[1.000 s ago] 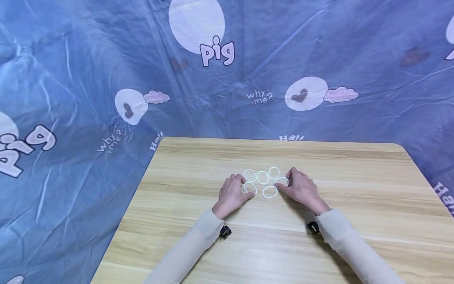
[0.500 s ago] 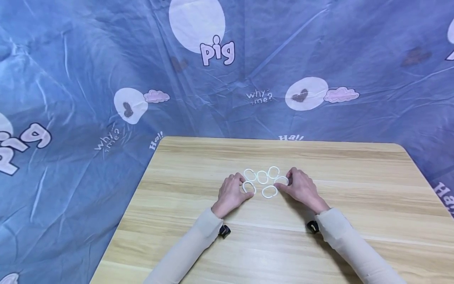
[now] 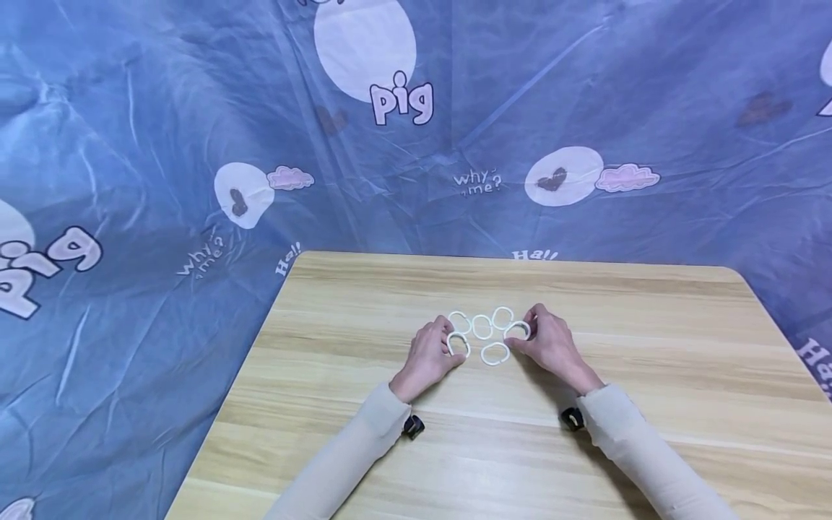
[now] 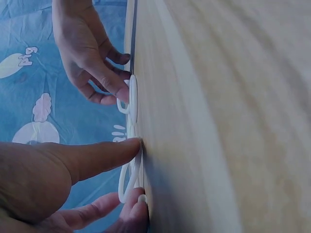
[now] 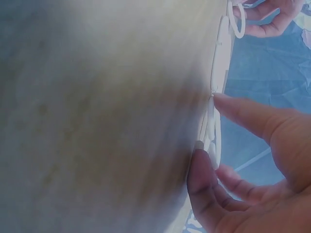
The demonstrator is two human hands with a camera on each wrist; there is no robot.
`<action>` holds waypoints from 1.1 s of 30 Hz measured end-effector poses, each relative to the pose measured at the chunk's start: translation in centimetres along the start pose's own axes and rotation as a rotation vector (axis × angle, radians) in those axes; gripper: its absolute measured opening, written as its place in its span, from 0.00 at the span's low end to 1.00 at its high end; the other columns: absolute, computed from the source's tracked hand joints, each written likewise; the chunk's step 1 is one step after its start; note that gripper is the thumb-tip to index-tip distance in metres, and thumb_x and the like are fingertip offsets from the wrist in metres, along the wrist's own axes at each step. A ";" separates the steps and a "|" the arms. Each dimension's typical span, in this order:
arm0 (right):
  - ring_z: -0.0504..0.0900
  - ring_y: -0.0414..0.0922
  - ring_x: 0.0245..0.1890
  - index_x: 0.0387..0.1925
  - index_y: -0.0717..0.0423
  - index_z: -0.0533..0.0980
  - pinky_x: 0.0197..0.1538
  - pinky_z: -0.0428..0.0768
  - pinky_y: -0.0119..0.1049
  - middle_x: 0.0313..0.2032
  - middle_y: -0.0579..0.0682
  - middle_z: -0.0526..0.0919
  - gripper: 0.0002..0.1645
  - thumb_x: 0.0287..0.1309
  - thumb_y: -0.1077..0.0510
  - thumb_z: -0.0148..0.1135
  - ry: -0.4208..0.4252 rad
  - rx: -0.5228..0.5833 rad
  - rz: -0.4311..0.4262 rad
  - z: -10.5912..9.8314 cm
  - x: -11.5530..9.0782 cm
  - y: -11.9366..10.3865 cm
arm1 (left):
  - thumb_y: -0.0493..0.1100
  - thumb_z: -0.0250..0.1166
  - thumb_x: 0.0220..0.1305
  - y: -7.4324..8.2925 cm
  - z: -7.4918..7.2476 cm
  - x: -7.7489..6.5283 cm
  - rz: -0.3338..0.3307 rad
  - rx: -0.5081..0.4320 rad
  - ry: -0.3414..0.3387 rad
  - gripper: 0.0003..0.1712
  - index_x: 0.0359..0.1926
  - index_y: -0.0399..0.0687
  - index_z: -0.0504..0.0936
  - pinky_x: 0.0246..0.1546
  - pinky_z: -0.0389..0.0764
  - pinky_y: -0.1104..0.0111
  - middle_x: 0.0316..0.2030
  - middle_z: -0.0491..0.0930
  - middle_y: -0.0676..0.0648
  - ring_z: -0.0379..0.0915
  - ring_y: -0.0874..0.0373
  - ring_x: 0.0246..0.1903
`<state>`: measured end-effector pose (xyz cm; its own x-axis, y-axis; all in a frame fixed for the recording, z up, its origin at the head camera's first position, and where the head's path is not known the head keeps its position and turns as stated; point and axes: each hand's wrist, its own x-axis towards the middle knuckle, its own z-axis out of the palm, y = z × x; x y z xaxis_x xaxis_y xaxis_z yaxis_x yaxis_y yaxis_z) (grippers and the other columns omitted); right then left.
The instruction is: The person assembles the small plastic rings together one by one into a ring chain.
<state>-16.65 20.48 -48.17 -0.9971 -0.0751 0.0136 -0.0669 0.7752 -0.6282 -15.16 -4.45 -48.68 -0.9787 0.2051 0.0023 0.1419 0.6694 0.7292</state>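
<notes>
Several white C-shaped plastic rings, like shower curtain rings, lie close together on the wooden table (image 3: 494, 433). My left hand (image 3: 429, 355) pinches the near-left ring (image 3: 457, 334) between thumb and fingers; in the left wrist view this ring (image 4: 134, 180) tilts up from the tabletop. At the group's right side, my right hand (image 3: 551, 339) holds another ring (image 3: 518, 323) between thumb and fingers, slightly tilted. Its lower part is partly hidden by the thumb. Between the hands, a loose ring (image 3: 497, 344) lies nearest the person.
Behind the held rings lie a far-left ring (image 3: 458, 313), a middle ring (image 3: 482, 316) and a far-right ring (image 3: 503, 308). A blue printed cloth (image 3: 416, 217) hangs behind the table's far edge. Each wrist wears a small black device (image 3: 413, 426).
The left hand's ring has tilted up from lying nearly flat. The right hand's ring has also risen slightly. The other rings keep their places; the view has shifted a little.
</notes>
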 end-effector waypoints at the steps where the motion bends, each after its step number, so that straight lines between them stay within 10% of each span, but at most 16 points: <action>1: 0.80 0.50 0.34 0.45 0.62 0.73 0.38 0.76 0.38 0.34 0.58 0.83 0.28 0.52 0.54 0.81 0.002 0.006 -0.012 0.1 0.0 0.1 | 0.38 0.83 0.50 0.0 0.0 0.0 0.005 -0.005 -0.003 0.30 0.52 0.40 0.78 0.40 0.82 0.71 0.39 0.84 0.44 0.80 0.57 0.35; 18: 0.82 0.45 0.35 0.48 0.62 0.77 0.38 0.78 0.31 0.36 0.57 0.86 0.20 0.64 0.52 0.72 -0.057 0.096 0.027 -0.4 -0.8 0.7 | 0.31 0.80 0.47 0.1 -0.4 -0.3 0.010 -0.087 -0.037 0.33 0.55 0.39 0.78 0.41 0.83 0.72 0.38 0.85 0.43 0.83 0.60 0.30; 33: 0.86 0.46 0.33 0.53 0.70 0.77 0.30 0.85 0.27 0.41 0.66 0.86 0.13 0.71 0.69 0.52 -0.103 0.227 0.041 -2.0 -0.9 1.3 | 0.30 0.63 0.66 0.6 -0.2 0.1 -0.043 -0.102 -0.029 0.18 0.56 0.39 0.80 0.41 0.86 0.67 0.41 0.83 0.44 0.82 0.57 0.34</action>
<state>-15.96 22.84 -47.45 -0.9890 -0.1187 -0.0879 -0.0045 0.6191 -0.7853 -15.25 -4.15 -48.06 -0.9786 0.1996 -0.0491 0.0831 0.6025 0.7938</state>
